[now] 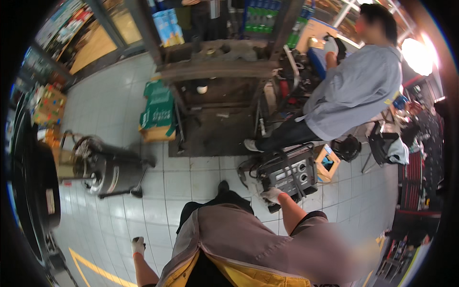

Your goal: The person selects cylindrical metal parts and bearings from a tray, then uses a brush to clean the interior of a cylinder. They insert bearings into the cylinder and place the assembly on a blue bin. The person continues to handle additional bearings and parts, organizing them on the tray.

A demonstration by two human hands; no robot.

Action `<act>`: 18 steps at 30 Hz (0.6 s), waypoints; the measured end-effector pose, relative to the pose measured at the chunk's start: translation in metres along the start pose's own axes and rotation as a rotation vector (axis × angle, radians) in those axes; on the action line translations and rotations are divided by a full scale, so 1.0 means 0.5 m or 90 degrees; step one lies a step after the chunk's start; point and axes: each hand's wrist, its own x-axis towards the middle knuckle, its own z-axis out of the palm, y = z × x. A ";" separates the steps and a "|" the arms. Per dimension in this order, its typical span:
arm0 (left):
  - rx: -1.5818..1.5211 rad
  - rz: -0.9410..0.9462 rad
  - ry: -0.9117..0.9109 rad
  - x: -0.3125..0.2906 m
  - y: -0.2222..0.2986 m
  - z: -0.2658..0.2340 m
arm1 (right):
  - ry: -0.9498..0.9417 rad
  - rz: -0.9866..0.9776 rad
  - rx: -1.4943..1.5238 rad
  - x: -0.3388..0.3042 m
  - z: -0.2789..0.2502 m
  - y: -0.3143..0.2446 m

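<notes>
My right hand [272,194], in a pale work glove, reaches down to the near left side of a boxy black machine with dials [287,174]. Its fingers are closed at the machine's edge; exactly which part they grip is hard to see. The machine stands on the floor in front of me to the right and has a tubular handle over its front. Out to my left, my left hand [138,246] hangs above the tiles in a pale glove with dark fingertips. Its fingers look curled, and nothing shows in them.
A person in a grey jacket [356,91] stands just beyond the machine. Ahead is a heavy workbench [217,71] with green boxes [158,107] beside it. A dark wheeled tank [117,172] stands left. An open carton [326,163] sits right of the machine.
</notes>
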 end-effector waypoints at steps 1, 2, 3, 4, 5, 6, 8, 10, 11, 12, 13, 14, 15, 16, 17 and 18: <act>0.028 0.001 -0.051 0.028 0.046 0.005 | -0.022 0.007 0.078 -0.002 -0.002 -0.023; -0.004 0.032 -0.068 0.056 0.092 0.029 | -0.005 -0.007 0.099 -0.002 -0.002 -0.042; -0.017 0.021 -0.057 0.078 0.135 0.047 | -0.015 -0.036 0.129 -0.004 -0.002 -0.056; -0.065 0.013 -0.079 0.111 0.189 0.070 | -0.003 -0.037 0.150 -0.006 -0.010 -0.068; -0.081 0.022 -0.095 0.151 0.253 0.096 | -0.006 -0.043 0.173 -0.008 -0.012 -0.080; -0.101 0.080 -0.140 0.191 0.326 0.111 | 0.000 -0.019 0.189 -0.014 -0.012 -0.090; -0.107 0.216 -0.154 0.283 0.531 0.154 | 0.014 -0.040 0.189 -0.032 -0.026 -0.114; -0.077 0.389 -0.069 0.346 0.783 0.183 | 0.035 -0.016 0.209 -0.065 -0.033 -0.132; -0.154 0.446 -0.041 0.363 0.928 0.197 | 0.057 -0.021 0.246 -0.083 -0.033 -0.143; -0.039 0.503 -0.070 0.370 1.098 0.175 | 0.078 -0.021 0.280 -0.098 -0.031 -0.154; -0.194 0.475 -0.056 0.355 1.241 0.187 | 0.089 -0.045 0.315 -0.110 -0.030 -0.165; -0.156 0.565 -0.113 0.328 1.403 0.178 | 0.140 -0.012 0.302 -0.119 -0.029 -0.174; -0.183 0.641 -0.068 0.287 1.532 0.179 | 0.203 0.013 0.299 -0.123 -0.023 -0.182; -0.142 0.760 -0.053 0.238 1.650 0.162 | 0.252 0.011 0.308 -0.125 -0.012 -0.187; -0.156 0.769 0.029 0.190 1.759 0.161 | 0.298 0.009 0.314 -0.123 -0.004 -0.189; -0.144 0.843 0.138 0.147 1.857 0.156 | 0.368 0.021 0.266 -0.123 0.006 -0.182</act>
